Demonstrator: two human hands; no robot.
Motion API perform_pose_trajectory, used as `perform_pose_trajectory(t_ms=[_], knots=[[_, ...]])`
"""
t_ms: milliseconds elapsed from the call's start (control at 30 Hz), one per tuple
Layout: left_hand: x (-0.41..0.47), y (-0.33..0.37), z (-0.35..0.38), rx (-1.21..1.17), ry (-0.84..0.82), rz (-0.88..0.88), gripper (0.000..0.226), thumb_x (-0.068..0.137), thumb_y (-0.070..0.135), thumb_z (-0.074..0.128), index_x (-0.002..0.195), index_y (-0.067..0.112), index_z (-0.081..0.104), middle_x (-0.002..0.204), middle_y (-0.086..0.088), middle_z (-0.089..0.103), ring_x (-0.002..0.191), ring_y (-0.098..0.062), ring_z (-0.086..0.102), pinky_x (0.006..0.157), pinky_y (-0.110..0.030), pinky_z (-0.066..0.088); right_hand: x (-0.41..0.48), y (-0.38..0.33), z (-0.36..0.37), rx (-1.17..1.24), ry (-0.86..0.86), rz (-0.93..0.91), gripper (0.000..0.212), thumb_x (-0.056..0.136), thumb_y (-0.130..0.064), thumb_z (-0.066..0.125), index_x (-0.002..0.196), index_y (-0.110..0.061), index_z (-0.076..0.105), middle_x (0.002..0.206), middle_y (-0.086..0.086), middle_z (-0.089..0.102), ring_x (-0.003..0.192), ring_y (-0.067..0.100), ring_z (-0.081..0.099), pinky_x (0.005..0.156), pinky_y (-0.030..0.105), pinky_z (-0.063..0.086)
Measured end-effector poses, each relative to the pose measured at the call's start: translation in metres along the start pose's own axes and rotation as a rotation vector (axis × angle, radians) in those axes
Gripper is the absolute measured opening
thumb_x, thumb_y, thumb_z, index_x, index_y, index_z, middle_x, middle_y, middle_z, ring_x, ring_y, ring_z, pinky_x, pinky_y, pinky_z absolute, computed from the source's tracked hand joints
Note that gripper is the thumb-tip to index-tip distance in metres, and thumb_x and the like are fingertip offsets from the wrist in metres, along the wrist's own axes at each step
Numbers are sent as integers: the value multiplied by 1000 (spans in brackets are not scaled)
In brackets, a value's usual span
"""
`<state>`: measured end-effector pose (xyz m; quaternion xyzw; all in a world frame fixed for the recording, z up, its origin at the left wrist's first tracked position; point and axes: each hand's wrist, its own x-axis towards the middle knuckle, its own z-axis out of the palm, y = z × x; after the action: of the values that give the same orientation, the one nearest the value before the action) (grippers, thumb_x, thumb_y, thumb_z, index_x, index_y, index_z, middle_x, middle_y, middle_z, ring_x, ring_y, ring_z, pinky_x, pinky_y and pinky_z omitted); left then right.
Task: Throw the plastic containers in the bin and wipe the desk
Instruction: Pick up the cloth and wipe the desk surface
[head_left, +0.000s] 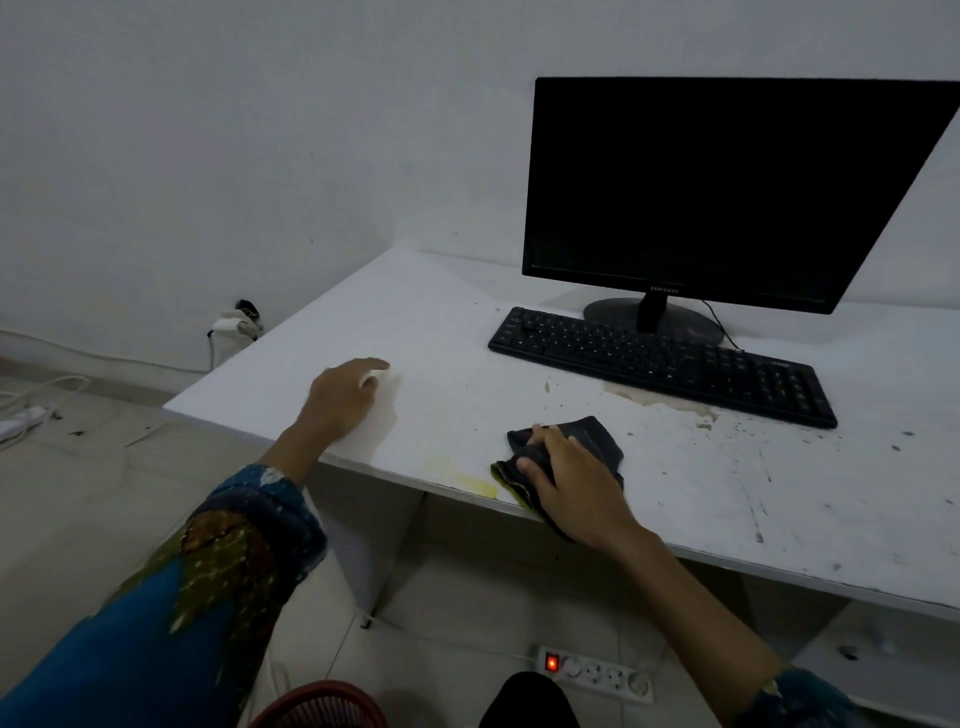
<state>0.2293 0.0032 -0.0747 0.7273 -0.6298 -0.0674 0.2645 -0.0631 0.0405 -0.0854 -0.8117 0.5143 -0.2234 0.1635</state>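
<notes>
At centre, the right hand (566, 483) clamps its grip on a dark cloth (597, 436) on the counter (441, 332); the left hand (343, 400) pinches a white scrap (375, 375).

I am watching a left sleeve (208, 571) showing blue fabric with green and brown patterns. The right sleeve (795, 696) is showing the same blue.

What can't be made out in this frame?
Head view:
- white item in left hand: fingers cover most; unidentifiable.
- red basket: cut by bottom edge; contents unseen.
- monitor: right side cut by frame edge.
- dark cloth: partly under right hand.
</notes>
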Motion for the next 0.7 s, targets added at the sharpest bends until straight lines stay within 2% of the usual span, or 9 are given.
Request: perform_pose_trajectory(t_ms=[67,200,467,567,700], knots=[[-2,-16,-5,42,80,-14,37,100,11,34,131,10,53,141,-6,50,133,-25,42,116,-41,22,10,-2,2,0,0,5,29,98,-38,40,120,-19,47,116,0,55,108,18,49,79,29,39],[-5,-33,-2,101,35,-7,38,100,11,34,132,11,53,143,-5,48,136,-22,40,115,-41,21,35,-7,8,9,14,37,31,99,-36,40,121,-15,47,119,3,54,111,22,49,86,34,42],[-6,-31,7,136,132,5,39,97,10,37,131,15,55,142,-2,49,137,-19,39,116,-42,18,101,-22,37,29,9,99,36,99,-33,39,124,-9,47,127,9,50,119,28,44,99,39,36],[-6,-30,6,127,161,15,38,96,10,39,129,14,57,140,-2,52,135,-20,42,116,-42,19,118,-37,42,37,-71,78,36,100,-32,38,125,-7,45,132,12,47,122,29,41,101,39,34],[-6,-32,5,124,164,9,38,96,11,40,129,15,57,140,-1,52,134,-18,42,116,-42,19,125,-61,42,135,-242,51,38,101,-34,35,129,-9,42,132,14,47,122,30,42,96,36,35]])
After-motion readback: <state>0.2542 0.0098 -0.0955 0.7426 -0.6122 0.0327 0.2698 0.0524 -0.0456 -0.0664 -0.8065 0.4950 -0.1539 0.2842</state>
